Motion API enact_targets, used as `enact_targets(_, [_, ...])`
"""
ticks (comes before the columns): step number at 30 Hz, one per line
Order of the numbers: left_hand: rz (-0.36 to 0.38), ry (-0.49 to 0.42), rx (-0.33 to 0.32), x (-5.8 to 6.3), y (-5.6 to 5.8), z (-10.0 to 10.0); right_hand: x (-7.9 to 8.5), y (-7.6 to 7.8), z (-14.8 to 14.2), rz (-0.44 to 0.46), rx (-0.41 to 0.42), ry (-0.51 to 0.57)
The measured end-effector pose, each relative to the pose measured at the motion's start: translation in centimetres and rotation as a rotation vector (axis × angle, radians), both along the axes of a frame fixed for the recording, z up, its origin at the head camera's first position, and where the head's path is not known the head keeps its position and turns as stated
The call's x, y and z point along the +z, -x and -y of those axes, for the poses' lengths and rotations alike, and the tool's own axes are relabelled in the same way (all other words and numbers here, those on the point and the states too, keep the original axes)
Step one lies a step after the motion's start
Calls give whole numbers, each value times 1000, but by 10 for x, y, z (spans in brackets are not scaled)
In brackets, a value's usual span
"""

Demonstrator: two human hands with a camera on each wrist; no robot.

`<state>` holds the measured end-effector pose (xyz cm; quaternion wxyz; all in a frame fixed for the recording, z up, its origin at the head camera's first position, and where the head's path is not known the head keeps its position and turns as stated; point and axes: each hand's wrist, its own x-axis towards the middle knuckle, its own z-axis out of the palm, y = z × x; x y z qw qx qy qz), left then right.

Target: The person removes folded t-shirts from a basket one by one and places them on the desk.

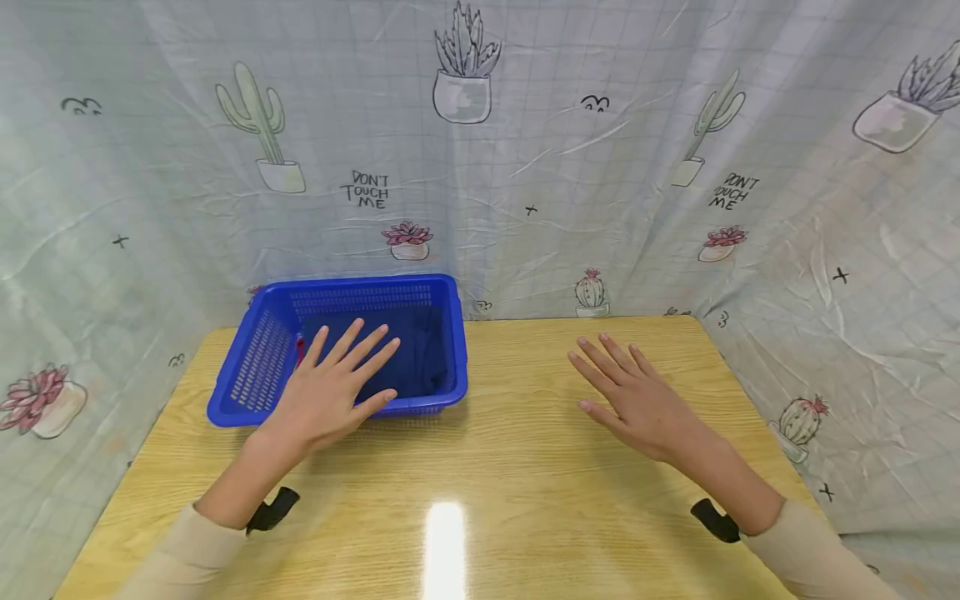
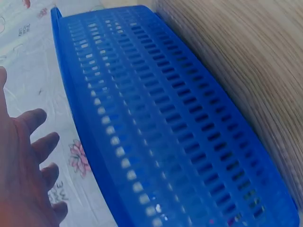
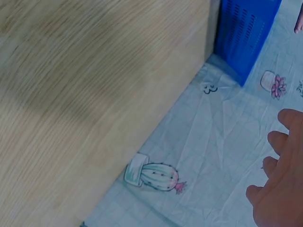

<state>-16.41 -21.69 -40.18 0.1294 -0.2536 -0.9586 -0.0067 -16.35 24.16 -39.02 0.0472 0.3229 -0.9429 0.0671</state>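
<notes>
A blue plastic basket (image 1: 455, 333) with slotted walls stands at the back left of the table. Dark navy folded cloth (image 1: 416, 346) lies inside it, and a bit of red (image 1: 300, 350) shows by its left wall. My left hand (image 1: 330, 392), fingers spread and palm down, is over the basket's front left part and hides some of the cloth. In the left wrist view, that hand (image 2: 26, 161) is beside the basket's rim, holding nothing. My right hand (image 1: 637, 404) hovers over the right half of the table with straight fingers, also holding nothing.
The wooden table (image 1: 525, 467) has a bright light reflection near its front. A pale curtain (image 1: 517, 167) printed with potted cacti hangs behind and along both sides, right at the table's edges. Dark straps (image 1: 716, 521) sit at both wrists.
</notes>
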Motion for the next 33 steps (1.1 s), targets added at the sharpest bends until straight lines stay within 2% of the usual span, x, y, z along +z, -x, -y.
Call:
enact_targets(7, [49,8,52,3,-6,24,-3,7,23,10,53,20])
enact_targets(18, [117,-1,117,11,-12,53,-7,17,67,-22,152,31])
enact_targets(25, [165,-20,146,14,-8,64,-7,20,87,-4,179,43])
enact_targets(33, [289,-142,175,20,4,81,2,36,118,-25,251,91])
